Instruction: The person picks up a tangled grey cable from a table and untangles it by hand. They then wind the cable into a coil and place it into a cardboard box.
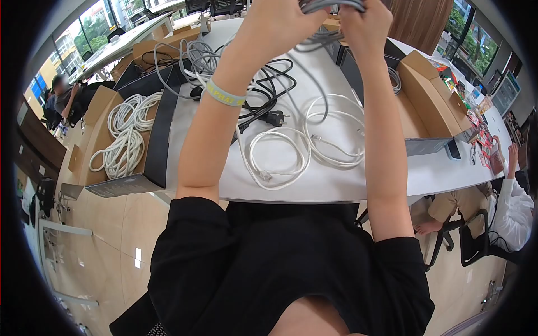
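At the top edge of the view, my left hand (280,27) and my right hand (367,22) are raised over the far part of the white table, both closed on a bundle of grey cable (322,40). A loop of it hangs down between my forearms. Below lie two coils of white cable (278,159) with clear plugs. A black power cord (269,92) with its plug (274,118) lies between my arms, beside the coils. More grey cable (203,59) is heaped left of my left forearm. The fingertips are partly cut off by the frame.
An open box (157,134) on the left holds bundled white cables (128,131). Another open box (420,106) stands on the right, with a phone (453,149) beside it. One person sits at the right edge near small red packets; another sits far left.
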Demonstrator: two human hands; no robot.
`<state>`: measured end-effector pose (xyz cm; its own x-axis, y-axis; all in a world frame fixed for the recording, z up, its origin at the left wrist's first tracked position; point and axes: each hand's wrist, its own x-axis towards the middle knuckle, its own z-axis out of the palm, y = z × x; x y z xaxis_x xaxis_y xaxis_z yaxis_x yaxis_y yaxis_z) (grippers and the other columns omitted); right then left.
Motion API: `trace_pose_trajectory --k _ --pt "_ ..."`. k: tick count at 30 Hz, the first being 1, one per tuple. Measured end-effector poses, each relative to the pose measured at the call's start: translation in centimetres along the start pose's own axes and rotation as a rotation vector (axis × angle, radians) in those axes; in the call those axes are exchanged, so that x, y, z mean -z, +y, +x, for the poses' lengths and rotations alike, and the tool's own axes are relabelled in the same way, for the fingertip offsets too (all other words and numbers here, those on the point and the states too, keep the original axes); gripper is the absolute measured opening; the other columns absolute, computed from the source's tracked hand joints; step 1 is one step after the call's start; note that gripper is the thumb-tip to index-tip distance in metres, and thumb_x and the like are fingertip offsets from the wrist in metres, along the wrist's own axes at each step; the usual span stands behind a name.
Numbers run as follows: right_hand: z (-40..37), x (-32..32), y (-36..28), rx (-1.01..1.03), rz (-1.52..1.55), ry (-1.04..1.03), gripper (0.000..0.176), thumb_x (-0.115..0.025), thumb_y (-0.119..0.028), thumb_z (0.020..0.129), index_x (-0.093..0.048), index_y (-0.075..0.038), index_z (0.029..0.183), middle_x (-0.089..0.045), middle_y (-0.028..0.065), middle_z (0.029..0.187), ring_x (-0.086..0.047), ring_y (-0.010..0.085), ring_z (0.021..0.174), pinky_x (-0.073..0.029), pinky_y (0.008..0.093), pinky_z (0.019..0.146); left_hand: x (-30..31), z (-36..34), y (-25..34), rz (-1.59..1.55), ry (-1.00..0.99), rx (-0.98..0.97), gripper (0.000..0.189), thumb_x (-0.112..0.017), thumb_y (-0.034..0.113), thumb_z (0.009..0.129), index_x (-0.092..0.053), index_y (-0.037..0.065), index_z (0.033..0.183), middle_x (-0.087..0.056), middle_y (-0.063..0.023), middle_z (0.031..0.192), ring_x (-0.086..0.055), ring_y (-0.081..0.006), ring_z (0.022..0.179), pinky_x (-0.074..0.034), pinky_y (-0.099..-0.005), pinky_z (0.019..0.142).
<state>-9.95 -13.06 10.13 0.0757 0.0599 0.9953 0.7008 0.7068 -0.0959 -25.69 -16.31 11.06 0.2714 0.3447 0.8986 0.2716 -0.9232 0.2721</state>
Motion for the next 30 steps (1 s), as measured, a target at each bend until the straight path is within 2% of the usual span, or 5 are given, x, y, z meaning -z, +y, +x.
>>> trace_pose_trajectory --k 4,15,19,23,30 --pt "0.1 0.6 -0.9 -0.554 0.592 0.064 0.018 -0.05 -0.012 0.086 -0.049 -0.004 0.07 -0.047 0.0028 0.054 -0.048 0.0103 0.048 -0.037 0.0251 0.043 -0.9 0.8 -2.6 -0.383 -0.072 0.276 0.019 -0.065 0.017 0.079 -0.063 -0.002 0.077 -0.063 -0.0036 0.069 -0.058 -0.0076 0.066 -0.042 -0.0203 0.056" --pt "-2.3 -3.7 0.2 -0.999 1.194 0.232 0.019 -0.048 -0.017 0.088 -0.049 -0.008 0.071 -0.052 0.0036 0.062 -0.053 0.0155 0.052 -0.043 0.0287 0.047 -2.5 -0.3 -2.5 -0.794 -0.028 0.113 0.02 -0.057 0.02 0.088 -0.057 0.002 0.079 -0.056 -0.0006 0.063 -0.049 -0.005 0.055 -0.037 -0.0171 0.049" --pt "-2.1 -3.1 -0.2 -0.933 0.94 -0.007 0.014 -0.054 -0.016 0.085 -0.058 -0.003 0.085 -0.06 0.0064 0.077 -0.059 0.0159 0.067 -0.049 0.0281 0.06 -1.5 0.0 -3.8 -0.866 -0.004 0.09 0.035 -0.047 0.027 0.092 -0.051 0.004 0.067 -0.048 0.0017 0.056 -0.04 -0.0039 0.046 -0.028 -0.0191 0.042" --pt "-0.9 -1.9 -0.9 -0.319 0.568 -0.023 0.021 -0.058 -0.002 0.078 -0.058 0.003 0.099 -0.061 0.0049 0.087 -0.055 0.0085 0.075 -0.045 0.0218 0.066 0.6 0.7 -1.7 -0.529 0.032 0.28 0.052 -0.035 0.038 0.095 -0.043 0.007 0.054 -0.038 0.0025 0.046 -0.034 -0.0056 0.041 -0.024 -0.0218 0.04" --pt "-0.4 -0.3 -2.3 -0.257 0.466 -0.201 0.006 -0.055 -0.002 0.077 -0.056 0.002 0.073 -0.051 -0.003 0.06 -0.041 0.003 0.054 -0.031 0.0192 0.048 1.9 0.5 -0.8 -0.308 -0.099 0.174 0.043 -0.038 0.03 0.093 -0.051 0.002 0.064 -0.042 0.0007 0.049 -0.037 -0.0072 0.042 -0.027 -0.0235 0.039"
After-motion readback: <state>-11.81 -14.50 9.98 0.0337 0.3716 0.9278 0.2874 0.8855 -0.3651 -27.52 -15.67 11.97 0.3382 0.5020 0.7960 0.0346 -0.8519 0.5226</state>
